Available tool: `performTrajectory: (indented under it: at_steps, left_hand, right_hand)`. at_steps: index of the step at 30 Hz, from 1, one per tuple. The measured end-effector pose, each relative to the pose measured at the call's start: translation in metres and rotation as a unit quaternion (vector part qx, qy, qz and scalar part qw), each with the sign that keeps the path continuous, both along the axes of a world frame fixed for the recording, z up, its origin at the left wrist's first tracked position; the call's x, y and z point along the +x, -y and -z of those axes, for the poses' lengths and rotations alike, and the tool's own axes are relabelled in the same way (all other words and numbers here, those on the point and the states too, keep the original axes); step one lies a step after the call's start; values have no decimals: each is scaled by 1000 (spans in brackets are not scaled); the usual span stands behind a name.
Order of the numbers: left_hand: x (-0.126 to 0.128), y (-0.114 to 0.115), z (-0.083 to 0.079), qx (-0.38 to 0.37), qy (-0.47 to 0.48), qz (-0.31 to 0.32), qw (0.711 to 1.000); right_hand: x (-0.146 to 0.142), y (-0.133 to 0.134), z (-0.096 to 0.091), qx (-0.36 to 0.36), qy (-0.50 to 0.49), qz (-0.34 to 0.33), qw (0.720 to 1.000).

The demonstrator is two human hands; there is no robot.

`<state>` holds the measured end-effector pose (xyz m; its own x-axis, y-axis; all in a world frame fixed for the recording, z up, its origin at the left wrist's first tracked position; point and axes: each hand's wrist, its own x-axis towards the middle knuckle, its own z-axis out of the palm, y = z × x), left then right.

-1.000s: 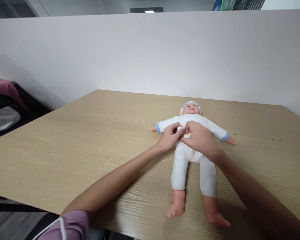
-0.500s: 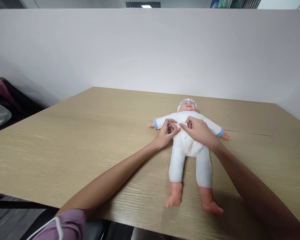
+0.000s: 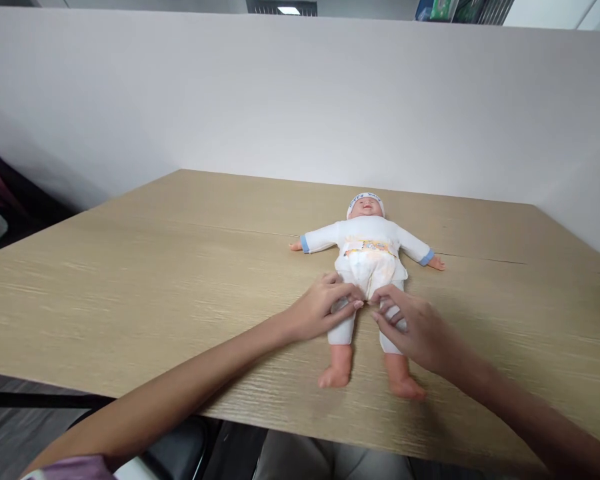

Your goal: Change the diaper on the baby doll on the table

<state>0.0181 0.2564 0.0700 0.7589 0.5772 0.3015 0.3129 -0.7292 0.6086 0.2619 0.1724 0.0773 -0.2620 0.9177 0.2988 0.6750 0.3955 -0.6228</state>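
A baby doll (image 3: 365, 230) in white clothes with blue cuffs lies on its back, its feet toward me. Around its hips is a white diaper (image 3: 373, 267) with an orange printed band across the waist. My left hand (image 3: 325, 305) reaches over one doll leg, thumb and fingertips pinched at the diaper's lower edge between the legs. Over the other leg is my right hand (image 3: 415, 327), its fingertips at the same lower edge and its thumb held apart from the index finger. My fingers partly cover the doll's thighs.
The doll lies on a wooden table (image 3: 180, 267) with a thin seam across it. A pale partition (image 3: 280, 100) rises behind the table. At the far left is a dark and pink item (image 3: 5, 187), and a dark chair (image 3: 175, 447) stands below the front edge.
Both hands have come down from the diaper's waist to its lower edge between the legs. The waistband, covered before, now shows. The view has shifted slightly.
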Motion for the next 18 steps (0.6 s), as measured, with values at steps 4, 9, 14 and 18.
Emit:
performTrajectory:
  at_steps: [4, 9, 14, 18]
  left_hand:
    - [3, -6, 12, 24, -17, -65, 997]
    - [17, -9, 15, 19, -37, -119, 992]
    - [22, -7, 19, 28, -33, -121, 992]
    - [18, -6, 24, 42, 2, -114, 993]
  right_hand:
    - [11, -2, 17, 14, 66, 96, 993]
    - [2, -14, 25, 67, 150, 102, 981]
    - [-5, -7, 38, 97, 156, 94, 979]
    - [-4, -3, 46, 111, 101, 97, 984]
